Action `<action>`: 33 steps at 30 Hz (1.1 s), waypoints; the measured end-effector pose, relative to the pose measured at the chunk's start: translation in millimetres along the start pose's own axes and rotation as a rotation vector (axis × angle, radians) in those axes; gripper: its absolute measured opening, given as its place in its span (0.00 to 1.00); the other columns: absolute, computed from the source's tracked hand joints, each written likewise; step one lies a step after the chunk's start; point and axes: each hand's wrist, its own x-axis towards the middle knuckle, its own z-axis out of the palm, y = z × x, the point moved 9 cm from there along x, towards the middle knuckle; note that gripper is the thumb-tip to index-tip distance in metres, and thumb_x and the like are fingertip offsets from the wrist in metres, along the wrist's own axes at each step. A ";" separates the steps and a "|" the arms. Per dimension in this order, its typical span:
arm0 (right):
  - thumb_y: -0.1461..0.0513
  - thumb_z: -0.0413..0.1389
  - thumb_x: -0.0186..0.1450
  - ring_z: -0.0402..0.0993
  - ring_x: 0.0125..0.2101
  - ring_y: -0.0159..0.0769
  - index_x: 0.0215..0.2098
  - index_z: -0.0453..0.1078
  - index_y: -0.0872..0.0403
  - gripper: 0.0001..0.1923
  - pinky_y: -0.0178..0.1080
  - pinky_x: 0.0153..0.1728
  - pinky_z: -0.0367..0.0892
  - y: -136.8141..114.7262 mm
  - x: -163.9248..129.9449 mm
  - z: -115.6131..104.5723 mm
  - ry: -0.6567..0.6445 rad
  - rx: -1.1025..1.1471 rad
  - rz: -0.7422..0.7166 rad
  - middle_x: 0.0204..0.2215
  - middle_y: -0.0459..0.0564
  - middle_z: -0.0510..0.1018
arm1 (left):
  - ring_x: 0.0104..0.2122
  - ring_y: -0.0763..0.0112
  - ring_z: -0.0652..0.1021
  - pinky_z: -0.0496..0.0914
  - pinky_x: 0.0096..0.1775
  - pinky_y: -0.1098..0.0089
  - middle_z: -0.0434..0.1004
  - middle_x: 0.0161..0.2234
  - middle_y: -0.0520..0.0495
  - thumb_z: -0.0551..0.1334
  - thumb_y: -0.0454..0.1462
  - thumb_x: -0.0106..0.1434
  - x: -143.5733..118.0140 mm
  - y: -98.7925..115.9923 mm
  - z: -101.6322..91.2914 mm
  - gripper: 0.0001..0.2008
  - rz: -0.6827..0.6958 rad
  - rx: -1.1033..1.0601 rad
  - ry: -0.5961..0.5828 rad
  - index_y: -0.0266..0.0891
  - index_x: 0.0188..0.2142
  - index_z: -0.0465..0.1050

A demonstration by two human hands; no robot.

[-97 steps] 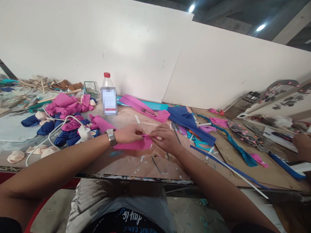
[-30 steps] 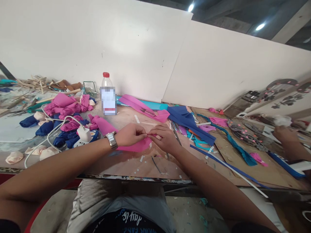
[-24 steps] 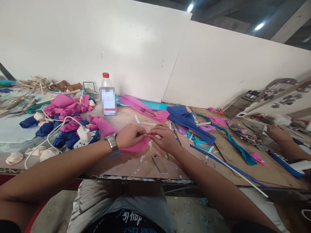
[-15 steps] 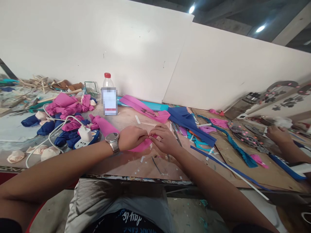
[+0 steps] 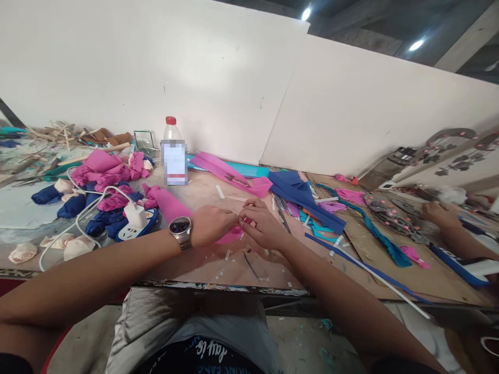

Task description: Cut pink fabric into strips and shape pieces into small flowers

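A long pink strip, fabric or crepe paper, runs from the pile at the left under my left wrist to my fingers. My left hand, with a watch on its wrist, is closed on the strip's end. Against it, my right hand pinches the same end with bent fingers. The fingertips meet over the table, and the bit of strip between them is mostly hidden. Left of the hands lie crumpled pink pieces, dark blue rolled pieces and cream ones.
A power strip with a white charger sits left of my wrist. Behind stands a bottle with a blurred screen before it. Blue fabric and a white stick lie right. Another person's hand works at the far right.
My fingers have shifted slightly on the pink strip, and my left wrist has turned so the watch face shows lit. The other person's hand has moved a little left.
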 end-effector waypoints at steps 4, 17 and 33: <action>0.61 0.55 0.68 0.65 0.45 0.45 0.34 0.72 0.52 0.06 0.50 0.51 0.61 0.7 -0.2 -1.0 -0.007 0.010 -0.032 0.30 0.51 0.77 | 0.34 0.65 0.79 0.60 0.31 0.69 0.82 0.35 0.46 0.54 0.43 0.73 1.0 -6.0 0.5 0.15 -0.055 -0.108 0.005 0.40 0.37 0.77; 0.61 0.55 0.68 0.69 0.36 0.40 0.31 0.72 0.53 0.09 0.44 0.42 0.65 -2.2 0.7 0.7 -0.053 0.078 -0.037 0.28 0.50 0.78 | 0.27 0.71 0.71 0.57 0.30 0.70 0.77 0.27 0.49 0.56 0.45 0.70 1.5 -11.2 8.2 0.16 -0.033 -0.466 -0.007 0.38 0.34 0.77; 0.65 0.59 0.61 0.71 0.30 0.33 0.30 0.77 0.55 0.04 0.36 0.33 0.64 15.9 -3.5 6.8 -0.101 0.262 0.185 0.28 0.48 0.75 | 0.23 0.76 0.62 0.50 0.28 0.69 0.65 0.20 0.54 0.58 0.49 0.67 3.2 -13.2 13.7 0.20 -0.006 -0.513 -0.125 0.36 0.27 0.73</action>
